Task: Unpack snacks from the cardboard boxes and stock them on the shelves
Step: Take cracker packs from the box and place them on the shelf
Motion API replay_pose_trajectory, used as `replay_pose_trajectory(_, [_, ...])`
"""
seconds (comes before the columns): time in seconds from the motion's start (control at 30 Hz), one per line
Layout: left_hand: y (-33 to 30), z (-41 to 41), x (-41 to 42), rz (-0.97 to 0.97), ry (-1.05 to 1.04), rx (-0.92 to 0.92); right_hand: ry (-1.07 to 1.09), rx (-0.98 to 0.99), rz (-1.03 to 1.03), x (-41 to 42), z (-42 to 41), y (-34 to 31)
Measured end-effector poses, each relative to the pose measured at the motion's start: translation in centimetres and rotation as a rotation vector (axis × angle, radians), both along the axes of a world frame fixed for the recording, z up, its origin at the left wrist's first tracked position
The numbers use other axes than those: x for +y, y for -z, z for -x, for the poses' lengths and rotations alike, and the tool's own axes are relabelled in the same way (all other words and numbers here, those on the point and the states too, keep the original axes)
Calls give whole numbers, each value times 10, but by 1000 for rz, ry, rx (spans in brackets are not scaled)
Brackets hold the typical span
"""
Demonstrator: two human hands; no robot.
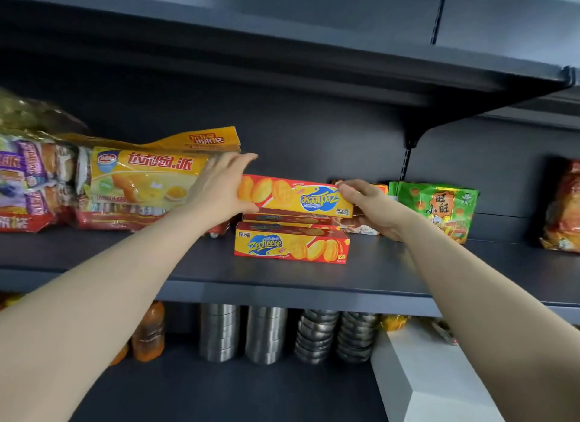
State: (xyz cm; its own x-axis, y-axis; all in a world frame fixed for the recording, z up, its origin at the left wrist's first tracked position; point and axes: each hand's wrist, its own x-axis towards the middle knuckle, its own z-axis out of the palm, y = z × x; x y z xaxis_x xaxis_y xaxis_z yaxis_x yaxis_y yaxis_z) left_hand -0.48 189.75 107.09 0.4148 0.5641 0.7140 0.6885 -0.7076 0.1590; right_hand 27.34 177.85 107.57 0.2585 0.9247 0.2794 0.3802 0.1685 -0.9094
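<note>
Hands (219,186) (367,208) grip the top Zecheese box's (295,198) ends above the stack; bare shelf (408,264) lies rightward.

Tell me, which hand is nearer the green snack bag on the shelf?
Right. The right hand grips the upside-down Zecheese box just beside the green snack bag; the left hand holds the box's far end.
</note>
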Motion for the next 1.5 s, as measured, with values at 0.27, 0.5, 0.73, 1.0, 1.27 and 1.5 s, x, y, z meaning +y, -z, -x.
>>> replay_pose_trajectory(0.27, [1, -30, -3, 856, 273, -774, -6, 187, -48, 9, 4, 10])
replay_pose_trajectory(0.5, [-10, -57, -25, 1061, 572, -836, -196, 304, -30, 19, 13, 19])
replay_pose_trajectory(0.73, [-8, -65, -16, 549, 306, -352, 387, -795, -457, 4, 12, -24])
replay_pose_trajectory(1.0, [-6, -64, -5, 99, -17, 161, 323, -1447, -306, 8, 12, -32])
replay_pose_trajectory(1.27, [4, -54, 16, 22, 99, -58, 301, -1095, -68, 45, -16, -9])
replay_pose_trajectory(1.5, [50, -14, 41, 441, 78, 249, 319, -1030, 144, 94, -50, -10])
